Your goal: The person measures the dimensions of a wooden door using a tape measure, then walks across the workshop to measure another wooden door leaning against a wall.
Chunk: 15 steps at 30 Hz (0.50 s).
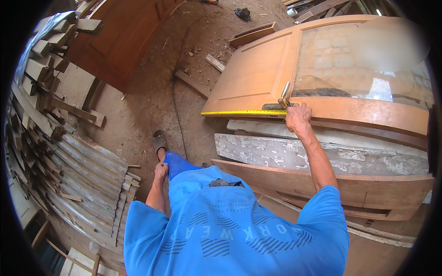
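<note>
A yellow tape measure runs along the near edge of a light wooden door, its blade stretching from the door's left corner to my right hand. My right hand is closed at that end of the blade; the case is hidden by the fingers. Just beyond the fingers is a metal door handle, with a dark lock plate beside it. A glass pane fills the door's right part. Down by my knee, my left hand is closed on the edge of my blue trouser leg.
Old boards and a wooden panel lie below the door. Stacked timber and corrugated sheets crowd the left. A reddish-brown door stands at the far left. A cable and wood offcuts lie on the dirt floor.
</note>
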Available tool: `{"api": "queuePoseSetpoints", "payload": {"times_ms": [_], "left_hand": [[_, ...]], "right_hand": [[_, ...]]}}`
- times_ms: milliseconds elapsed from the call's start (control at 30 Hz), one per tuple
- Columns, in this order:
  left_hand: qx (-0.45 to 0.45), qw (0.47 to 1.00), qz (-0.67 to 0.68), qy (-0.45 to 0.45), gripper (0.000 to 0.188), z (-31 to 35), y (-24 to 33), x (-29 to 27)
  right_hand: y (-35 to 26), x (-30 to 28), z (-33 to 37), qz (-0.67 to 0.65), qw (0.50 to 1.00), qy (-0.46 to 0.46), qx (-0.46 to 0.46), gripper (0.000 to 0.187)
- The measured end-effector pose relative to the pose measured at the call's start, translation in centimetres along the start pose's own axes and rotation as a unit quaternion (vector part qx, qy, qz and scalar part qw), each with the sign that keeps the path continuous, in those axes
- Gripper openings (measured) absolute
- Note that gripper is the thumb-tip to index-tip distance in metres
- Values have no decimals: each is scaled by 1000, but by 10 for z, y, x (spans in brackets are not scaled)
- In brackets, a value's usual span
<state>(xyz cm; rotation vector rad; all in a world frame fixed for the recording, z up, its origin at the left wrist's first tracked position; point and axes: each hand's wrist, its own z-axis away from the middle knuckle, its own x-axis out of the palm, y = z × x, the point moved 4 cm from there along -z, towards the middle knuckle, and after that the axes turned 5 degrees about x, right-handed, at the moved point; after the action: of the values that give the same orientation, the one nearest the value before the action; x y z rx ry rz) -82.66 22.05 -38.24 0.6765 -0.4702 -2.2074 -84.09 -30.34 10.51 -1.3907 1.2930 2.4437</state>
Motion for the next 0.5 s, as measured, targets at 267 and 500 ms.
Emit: {"api": "queuePoseSetpoints", "payload": {"times_ms": [267,500], "left_hand": [[-7,1000,0,-1,38,-5,1,-5],[-9,1000,7,-9,39,-10,3,-5]], "right_hand": [[0,-3,0,-1,1000,-10,-2,25],[-1,-6,0,-2,1000,-21,3,26]]}}
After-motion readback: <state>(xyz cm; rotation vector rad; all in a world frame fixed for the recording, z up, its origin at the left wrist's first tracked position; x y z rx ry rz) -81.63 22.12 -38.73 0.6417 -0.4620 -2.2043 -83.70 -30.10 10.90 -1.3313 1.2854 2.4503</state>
